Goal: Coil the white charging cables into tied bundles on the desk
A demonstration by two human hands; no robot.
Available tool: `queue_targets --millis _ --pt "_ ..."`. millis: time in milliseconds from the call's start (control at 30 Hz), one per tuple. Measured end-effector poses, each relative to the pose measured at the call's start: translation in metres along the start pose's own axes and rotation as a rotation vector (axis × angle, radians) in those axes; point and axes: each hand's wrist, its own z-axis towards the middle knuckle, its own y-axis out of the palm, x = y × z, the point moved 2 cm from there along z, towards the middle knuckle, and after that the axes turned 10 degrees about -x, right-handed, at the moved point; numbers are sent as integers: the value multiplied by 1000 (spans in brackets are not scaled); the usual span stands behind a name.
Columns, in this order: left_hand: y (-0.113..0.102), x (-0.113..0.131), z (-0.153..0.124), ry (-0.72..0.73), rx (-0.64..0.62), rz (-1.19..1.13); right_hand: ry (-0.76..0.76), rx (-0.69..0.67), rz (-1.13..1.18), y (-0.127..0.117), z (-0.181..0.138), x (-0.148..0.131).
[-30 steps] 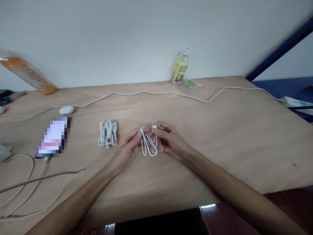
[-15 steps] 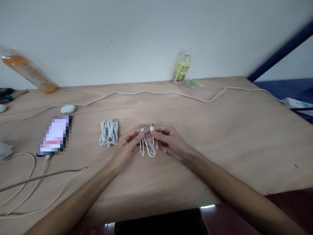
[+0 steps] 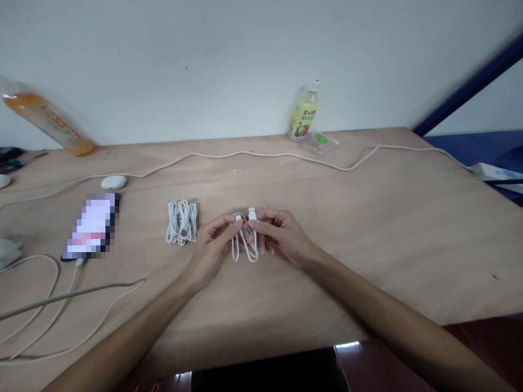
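Observation:
Between my two hands, above the table's middle, is a white USB cable point(image 3: 255, 253) whose loops hang below my fingers. My left hand point(image 3: 213, 239) pinches a white connector end between thumb and fingers. With thumb and forefinger, my right hand point(image 3: 286, 234) grips the USB plug point(image 3: 252, 214), its metal tip pointing up and away from me. The fingertips of both hands almost meet. Left of my left hand lie several bundled white cables point(image 3: 182, 222), side by side. Small bits that I cannot make out show just behind my right fingers.
A phone point(image 3: 92, 226) with a cable plugged in lies left, below a white earbud case point(image 3: 113, 182). A long white cord point(image 3: 281, 155) crosses the back of the wooden table point(image 3: 388, 228). An orange drink bottle point(image 3: 49, 122) and a yellow one point(image 3: 304, 114) lean on the wall.
The USB plug in my right hand has turned slightly, so its flat metal face now shows. The cable loops have shifted a little left. Both hands stay in nearly the same place.

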Motion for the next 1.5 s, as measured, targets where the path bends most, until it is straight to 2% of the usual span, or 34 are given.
queue_targets --millis 567,1500 --pt "0 0 0 4 46 33 -44 20 -248 2 -4 -2" --pt "0 0 2 14 42 73 -105 7 -256 2 -4 2"
